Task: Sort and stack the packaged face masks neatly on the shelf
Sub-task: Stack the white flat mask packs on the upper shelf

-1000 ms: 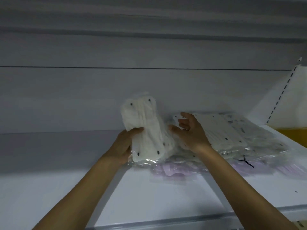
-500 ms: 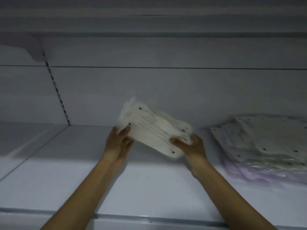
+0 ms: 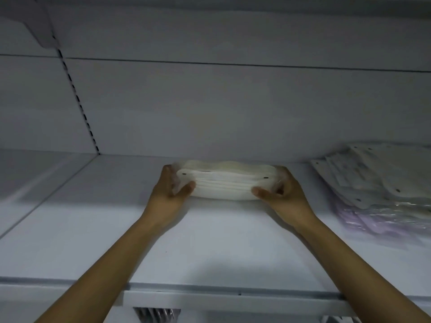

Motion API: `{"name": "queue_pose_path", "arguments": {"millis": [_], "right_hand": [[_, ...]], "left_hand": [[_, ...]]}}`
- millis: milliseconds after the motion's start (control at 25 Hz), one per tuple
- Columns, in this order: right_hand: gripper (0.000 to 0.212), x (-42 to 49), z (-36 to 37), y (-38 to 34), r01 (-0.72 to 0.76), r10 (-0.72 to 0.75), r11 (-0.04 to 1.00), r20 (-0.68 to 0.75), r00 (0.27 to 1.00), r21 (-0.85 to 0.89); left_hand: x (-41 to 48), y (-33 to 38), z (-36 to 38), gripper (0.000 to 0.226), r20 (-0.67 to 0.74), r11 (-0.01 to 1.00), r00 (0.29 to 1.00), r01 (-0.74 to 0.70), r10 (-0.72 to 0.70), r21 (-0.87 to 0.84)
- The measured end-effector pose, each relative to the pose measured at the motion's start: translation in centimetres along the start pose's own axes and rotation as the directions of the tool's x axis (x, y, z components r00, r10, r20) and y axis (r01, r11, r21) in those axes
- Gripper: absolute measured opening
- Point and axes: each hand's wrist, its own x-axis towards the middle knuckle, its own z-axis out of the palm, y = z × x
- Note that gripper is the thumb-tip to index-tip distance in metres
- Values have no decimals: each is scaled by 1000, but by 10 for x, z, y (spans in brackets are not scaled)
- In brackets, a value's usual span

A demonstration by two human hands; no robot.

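L hand (image 3: 170,194) and R hand (image 3: 282,194) each curl a grip round one end of the white mask pack (image 3: 224,185), flat on the shelf (image 3: 210,241) well left of the loose pile (image 3: 384,180); best squared up w/ even pressure before release.

The pack of masks (image 3: 224,185) is white, slightly cream along its top, with one small dark dot near each end. The shelf (image 3: 210,241) under it is white. Behind the pack, the back wall (image 3: 233,108) is pale grey with one thin dark line. Left of the pack, an upright strip (image 3: 80,106) carries a row of black slots. Right of it, a pile (image 3: 384,178) is white with dark dots, above lilac packs (image 3: 359,217) in shiny clear film.
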Motion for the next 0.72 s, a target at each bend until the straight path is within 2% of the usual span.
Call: {"name": "queue_pose_path", "arguments": {"millis": [80,160,240,320,400,520,640,720], "right_hand": [[50,1,3,3,-18,21,998,36,999,-66],[38,0,4,7,-12,12,1000,12,1000,-21],[26,-1,4,8,17,-18,999,-47,999,-28],[24,-1,4,11,26,-29,999,-80,996,-40],[21,0,5,9,35,-39,997,-68,997,-65],[15,1,1,8,14,-15,999,-33,999,-44],[12,6,5,1,-61,61,998,31,998,5],[5,7,22,-14,-105,102,989,41,994,100]], "left_hand": [[-1,3,3,36,71,999,997,9,-12,46],[0,1,3,37,95,998,995,27,-33,60],[-1,1,2,30,43,997,998,33,-36,67],[-1,2,2,20,-34,995,997,65,-62,79],[-1,9,1,16,-114,994,990,90,-82,67],[-3,17,-1,14,-160,982,983,119,-96,147],[-15,21,-18,2,-220,988,975,70,-39,137],[-28,19,-42,11,-242,979,970,36,13,199]]}}
